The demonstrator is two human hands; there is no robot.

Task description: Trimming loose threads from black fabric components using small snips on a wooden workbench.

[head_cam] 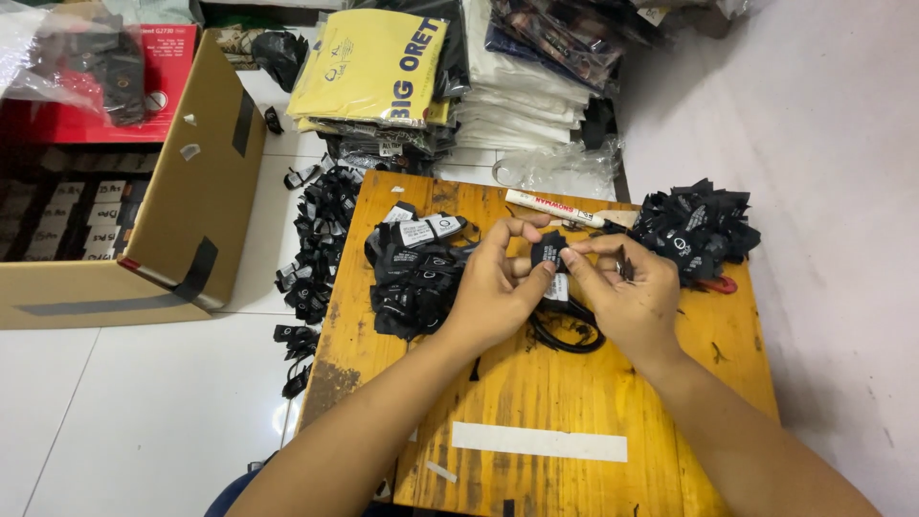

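From the head camera, the left hand [498,282] and the right hand [627,287] are meeting above the middle of the wooden board [574,402]; both are pinching one small black tag [549,254] between them; the left thumb and fingers are pressing on its left edge, and the right fingertips [572,257] are pressing on its right edge; the tag is sitting up at the fingertips, not deep in a palm. A black loop of string [565,330] is lying on the board just under the hands. A heap of black tags [412,273] is lying on the left part of the board, touching the left hand; another pile of tags [694,230] is sitting at the board's far right corner. A white marker pen [555,208] is lying along the board's far edge. A cardboard box [182,191] is standing left of the board; folded clothes in bags [383,67] are stacked beyond it. The hands are hiding the lower part of the tag; the tiny marks on it are too small to make out; both arms are cut off at the bottom edge.
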